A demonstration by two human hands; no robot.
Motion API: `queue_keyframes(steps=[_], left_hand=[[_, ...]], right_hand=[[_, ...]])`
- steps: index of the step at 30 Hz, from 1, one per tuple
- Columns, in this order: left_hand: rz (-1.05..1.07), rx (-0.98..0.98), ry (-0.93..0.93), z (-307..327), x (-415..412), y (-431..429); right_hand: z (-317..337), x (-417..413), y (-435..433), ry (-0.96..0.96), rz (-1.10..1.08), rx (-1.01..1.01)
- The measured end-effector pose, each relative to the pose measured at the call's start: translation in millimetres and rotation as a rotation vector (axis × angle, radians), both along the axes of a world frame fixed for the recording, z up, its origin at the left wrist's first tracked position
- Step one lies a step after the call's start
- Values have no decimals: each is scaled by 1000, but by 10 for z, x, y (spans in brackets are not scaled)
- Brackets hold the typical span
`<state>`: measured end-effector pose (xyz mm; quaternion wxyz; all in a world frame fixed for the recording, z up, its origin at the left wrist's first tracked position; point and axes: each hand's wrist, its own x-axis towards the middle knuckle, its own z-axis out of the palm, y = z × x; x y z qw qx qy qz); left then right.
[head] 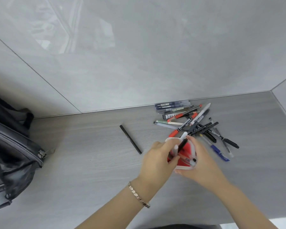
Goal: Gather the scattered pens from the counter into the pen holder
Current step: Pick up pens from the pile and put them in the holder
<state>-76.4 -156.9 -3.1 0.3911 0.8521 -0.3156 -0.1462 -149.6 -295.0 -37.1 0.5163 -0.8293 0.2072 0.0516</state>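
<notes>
A red pen holder with a clear rim (186, 150) stands on the grey counter, tilted between my hands. My left hand (157, 161) grips a black pen (181, 147) and a white pen whose lower ends are inside the holder. My right hand (200, 161) wraps the holder's right side and steadies it. A pile of several pens (193, 123), black, red, blue and white, lies just behind the holder by the wall. One black pen (130, 139) lies alone to the left.
A dark grey bag (12, 151) with a zipper sits at the left edge of the counter. The tiled wall (139, 63) rises behind, with a corner at the right. The counter's front edge runs along the bottom.
</notes>
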Motion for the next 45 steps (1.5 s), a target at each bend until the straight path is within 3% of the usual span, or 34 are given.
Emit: queue_keyframes(steps=[3, 5, 7, 10, 13, 16, 17, 19, 22, 24, 26, 30, 36, 38, 41, 43, 45], left_hand=[[10, -73, 16, -36, 108, 74], [205, -94, 60, -97, 316, 155], [311, 139, -13, -227, 600, 300], [-7, 643, -172, -514, 908, 479], [-333, 733, -359, -677, 979, 567], [-459, 838, -425, -588, 924, 546], [-451, 830, -439, -536, 902, 527], [-203, 642, -315, -372, 848, 490], [294, -20, -15, 103, 689, 385], [344, -408, 47, 436, 500, 290], [212, -574, 82, 588, 297, 208], [41, -300, 47, 297, 94, 101], [-85, 34, -259, -70, 111, 15], [-114, 25, -229, -115, 129, 15], [-131, -22, -166, -79, 152, 50], [-144, -19, -80, -42, 165, 85], [-153, 86, 81, -10, 192, 110]], right_hand=[[20, -1, 5, -2, 1, -21], [45, 7, 9, 1, -8, 6], [69, 10, 13, 5, -13, 17], [89, -3, 5, 4, 0, 2], [92, -8, 1, -3, 17, -36], [101, -6, -1, -3, 22, -44], [104, -7, -2, -1, 19, -41], [111, -7, -1, 5, 15, -52], [123, -1, 7, -1, -1, -61], [132, 0, 10, 6, 4, -60], [143, 3, 7, 10, 11, -59], [151, -5, 9, 28, 9, -67], [117, -66, -142, 130, 151, -103], [42, -113, -361, 127, 122, -296], [-101, -148, -750, 107, -138, -552], [-185, -118, -927, 205, -213, -657], [-267, -78, -992, 344, -148, -742]])
